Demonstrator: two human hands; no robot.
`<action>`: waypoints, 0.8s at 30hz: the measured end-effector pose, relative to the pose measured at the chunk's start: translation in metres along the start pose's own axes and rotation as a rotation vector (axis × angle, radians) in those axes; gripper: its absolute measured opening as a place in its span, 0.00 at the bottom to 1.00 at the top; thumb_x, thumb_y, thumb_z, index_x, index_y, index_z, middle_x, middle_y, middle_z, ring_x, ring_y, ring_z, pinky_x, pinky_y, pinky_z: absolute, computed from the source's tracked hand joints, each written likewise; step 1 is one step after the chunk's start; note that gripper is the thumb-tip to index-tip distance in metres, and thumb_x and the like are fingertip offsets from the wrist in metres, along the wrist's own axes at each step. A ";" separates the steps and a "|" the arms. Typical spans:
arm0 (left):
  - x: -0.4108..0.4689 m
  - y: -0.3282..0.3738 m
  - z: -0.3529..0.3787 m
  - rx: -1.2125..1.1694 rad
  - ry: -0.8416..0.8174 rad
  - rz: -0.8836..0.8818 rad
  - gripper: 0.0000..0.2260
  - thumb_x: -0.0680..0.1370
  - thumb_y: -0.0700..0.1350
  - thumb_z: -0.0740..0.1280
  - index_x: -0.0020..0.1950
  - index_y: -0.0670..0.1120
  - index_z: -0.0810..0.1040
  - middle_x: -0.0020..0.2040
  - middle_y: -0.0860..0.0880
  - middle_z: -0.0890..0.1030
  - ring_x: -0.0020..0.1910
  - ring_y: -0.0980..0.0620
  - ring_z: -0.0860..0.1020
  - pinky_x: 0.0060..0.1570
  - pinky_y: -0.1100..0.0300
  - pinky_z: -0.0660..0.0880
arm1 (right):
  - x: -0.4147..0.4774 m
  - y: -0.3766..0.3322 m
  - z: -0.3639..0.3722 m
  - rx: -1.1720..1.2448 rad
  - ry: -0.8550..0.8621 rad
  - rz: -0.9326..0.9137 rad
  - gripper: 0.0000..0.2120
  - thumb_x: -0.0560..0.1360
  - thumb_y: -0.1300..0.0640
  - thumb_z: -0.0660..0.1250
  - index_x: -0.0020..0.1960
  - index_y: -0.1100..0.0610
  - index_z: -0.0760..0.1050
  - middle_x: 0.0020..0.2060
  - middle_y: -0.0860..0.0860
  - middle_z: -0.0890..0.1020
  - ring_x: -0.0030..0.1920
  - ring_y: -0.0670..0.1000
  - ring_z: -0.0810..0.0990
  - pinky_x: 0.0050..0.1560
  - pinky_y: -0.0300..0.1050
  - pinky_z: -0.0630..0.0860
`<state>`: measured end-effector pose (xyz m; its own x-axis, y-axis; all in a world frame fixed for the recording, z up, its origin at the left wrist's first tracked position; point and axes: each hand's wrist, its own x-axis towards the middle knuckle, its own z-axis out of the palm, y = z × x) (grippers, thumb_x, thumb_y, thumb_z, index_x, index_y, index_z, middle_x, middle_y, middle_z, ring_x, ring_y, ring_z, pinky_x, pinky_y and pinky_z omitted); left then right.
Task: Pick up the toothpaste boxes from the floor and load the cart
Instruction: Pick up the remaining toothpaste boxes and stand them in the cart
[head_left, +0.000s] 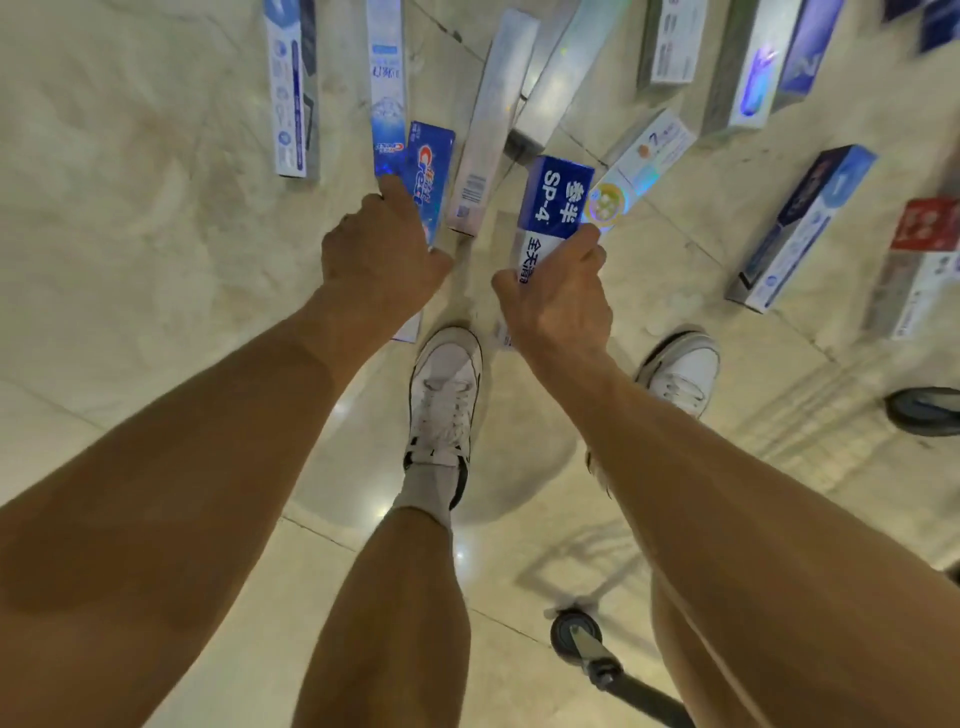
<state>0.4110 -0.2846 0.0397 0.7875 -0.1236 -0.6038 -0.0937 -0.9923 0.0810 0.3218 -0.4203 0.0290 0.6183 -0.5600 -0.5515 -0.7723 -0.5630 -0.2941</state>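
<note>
Loading looks far from done: at mid-frame the left grip (382, 260) is closed round a blue box (434, 166) and the right grip (561, 296) round a blue-and-white box (553, 202), while many loose boxes (805, 228) lie on the floor (130, 208) across the top.

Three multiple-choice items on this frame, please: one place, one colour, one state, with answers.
1. Where is the blue Crest box? A) in the left hand B) on a shelf C) in a basket
2. What colour are the shoes? A) black B) white C) red
3. What is the right hand doing? A) hanging empty B) pointing C) holding the blue-and-white box
Answers: 1 A, the hand's fingers wrap it; 2 B, both are white with dark trim; 3 C, its fingers curl round the box.
</note>
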 end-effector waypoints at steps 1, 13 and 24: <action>-0.015 0.005 -0.025 0.004 0.011 0.010 0.35 0.75 0.59 0.71 0.72 0.39 0.63 0.59 0.39 0.76 0.56 0.37 0.78 0.49 0.48 0.73 | -0.009 -0.005 -0.027 -0.016 0.018 -0.011 0.31 0.71 0.48 0.69 0.67 0.59 0.61 0.55 0.54 0.72 0.49 0.60 0.79 0.40 0.53 0.73; -0.228 0.097 -0.382 -0.100 0.259 0.181 0.23 0.74 0.56 0.68 0.60 0.42 0.69 0.53 0.42 0.76 0.48 0.39 0.79 0.43 0.51 0.72 | -0.161 -0.114 -0.393 0.001 0.158 -0.148 0.30 0.73 0.44 0.68 0.67 0.58 0.64 0.54 0.53 0.74 0.48 0.55 0.76 0.41 0.49 0.67; -0.408 0.169 -0.599 0.073 0.309 0.426 0.27 0.74 0.60 0.69 0.63 0.43 0.68 0.57 0.44 0.77 0.52 0.41 0.80 0.46 0.53 0.74 | -0.331 -0.149 -0.626 0.070 0.318 -0.120 0.32 0.73 0.35 0.66 0.67 0.54 0.64 0.59 0.54 0.76 0.53 0.59 0.80 0.45 0.53 0.74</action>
<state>0.4392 -0.3972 0.7747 0.8122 -0.5188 -0.2668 -0.4777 -0.8540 0.2063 0.3228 -0.5314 0.7440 0.7115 -0.6596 -0.2425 -0.6926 -0.5998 -0.4007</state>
